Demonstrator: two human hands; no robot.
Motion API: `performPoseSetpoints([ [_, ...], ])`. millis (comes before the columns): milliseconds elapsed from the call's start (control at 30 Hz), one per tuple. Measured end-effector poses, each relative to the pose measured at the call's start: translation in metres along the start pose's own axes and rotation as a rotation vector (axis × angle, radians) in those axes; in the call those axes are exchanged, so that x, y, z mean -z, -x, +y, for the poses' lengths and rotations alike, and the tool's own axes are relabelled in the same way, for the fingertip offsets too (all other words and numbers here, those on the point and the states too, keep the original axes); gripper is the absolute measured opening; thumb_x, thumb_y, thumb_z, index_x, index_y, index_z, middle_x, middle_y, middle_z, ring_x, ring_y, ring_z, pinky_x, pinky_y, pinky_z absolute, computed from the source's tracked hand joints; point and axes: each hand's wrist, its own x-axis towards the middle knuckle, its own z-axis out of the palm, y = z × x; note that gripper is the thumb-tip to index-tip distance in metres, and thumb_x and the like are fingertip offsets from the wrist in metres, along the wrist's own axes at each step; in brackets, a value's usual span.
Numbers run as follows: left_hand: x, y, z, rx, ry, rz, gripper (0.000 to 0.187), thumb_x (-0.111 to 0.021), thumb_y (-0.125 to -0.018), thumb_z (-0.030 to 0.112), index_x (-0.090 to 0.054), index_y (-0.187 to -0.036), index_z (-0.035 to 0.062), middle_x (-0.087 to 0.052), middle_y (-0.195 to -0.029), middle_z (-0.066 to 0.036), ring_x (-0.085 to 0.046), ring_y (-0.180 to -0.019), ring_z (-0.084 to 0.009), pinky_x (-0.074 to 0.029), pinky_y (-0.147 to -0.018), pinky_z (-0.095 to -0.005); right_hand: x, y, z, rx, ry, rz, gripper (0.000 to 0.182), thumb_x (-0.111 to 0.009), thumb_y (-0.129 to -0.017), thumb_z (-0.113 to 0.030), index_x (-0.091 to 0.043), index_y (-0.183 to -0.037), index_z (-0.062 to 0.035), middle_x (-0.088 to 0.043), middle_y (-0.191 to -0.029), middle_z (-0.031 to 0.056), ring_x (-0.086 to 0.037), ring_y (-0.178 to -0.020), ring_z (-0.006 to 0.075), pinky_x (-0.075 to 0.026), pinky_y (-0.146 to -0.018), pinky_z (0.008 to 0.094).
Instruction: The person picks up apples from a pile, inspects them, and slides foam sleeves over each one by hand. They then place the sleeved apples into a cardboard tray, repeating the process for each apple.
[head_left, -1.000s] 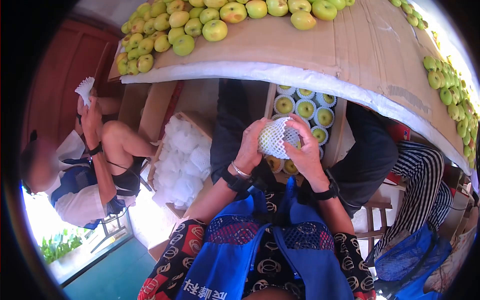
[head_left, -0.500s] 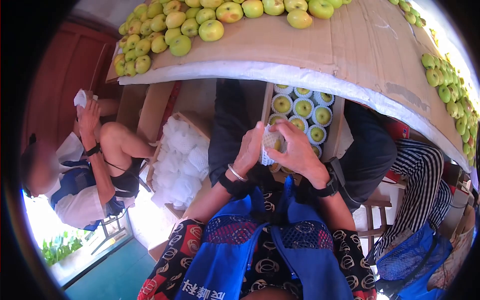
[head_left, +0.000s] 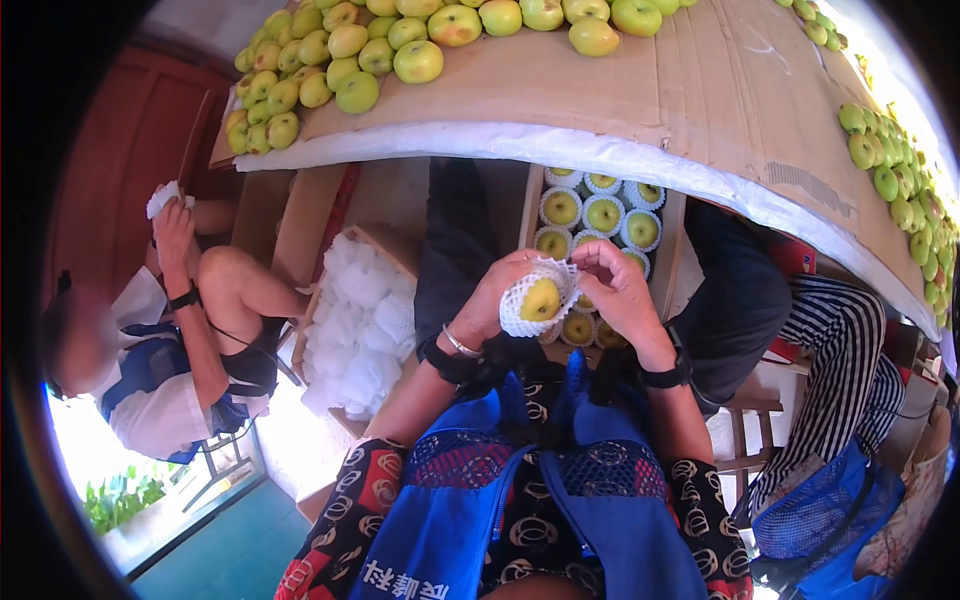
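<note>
A yellow-green apple [head_left: 541,300] sits inside a white foam net [head_left: 512,312], its bare end turned up toward me. My left hand [head_left: 487,297] wraps round the netted apple from the left. At the net's right edge, my right hand [head_left: 622,300] has its fingers bent, pinching the foam rim. Just below and beyond my hands stands a cardboard box [head_left: 676,225] with rows of netted apples [head_left: 603,214]. To my left, a second box [head_left: 388,243] is heaped with white foam nets [head_left: 365,310].
Loose apples [head_left: 418,62] lie along the far edge of the cardboard-covered table [head_left: 640,100], with more apples [head_left: 890,185] at its right. A seated person [head_left: 190,330] at left holds a foam net. Another person's striped sleeve [head_left: 830,350] shows at right.
The netted apple has turned so its bare end faces me. My right hand has shifted slightly right, from the apple's side to the net's edge. The person at left has moved a hand slightly.
</note>
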Motion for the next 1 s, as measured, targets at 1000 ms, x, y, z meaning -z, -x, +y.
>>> performPoseSetpoints([
  [1000, 0.016, -0.007, -0.021, 0.106, 0.369, 0.475, 0.025, -0.043, -0.089, 0.029, -0.056, -0.087, 0.0072, -0.061, -0.078, -0.005, -0.062, -0.071, -0.0185, -0.05, -0.067, -0.0339, -0.024, -0.007, 0.007, 0.383, 0.514, -0.103, 0.039, -0.076, -0.061, -0.016, -0.053, -0.09, -0.0052, -0.054, -0.086, 0.0116, -0.054, -0.082, 0.0301, -0.044, -0.072, 0.036],
])
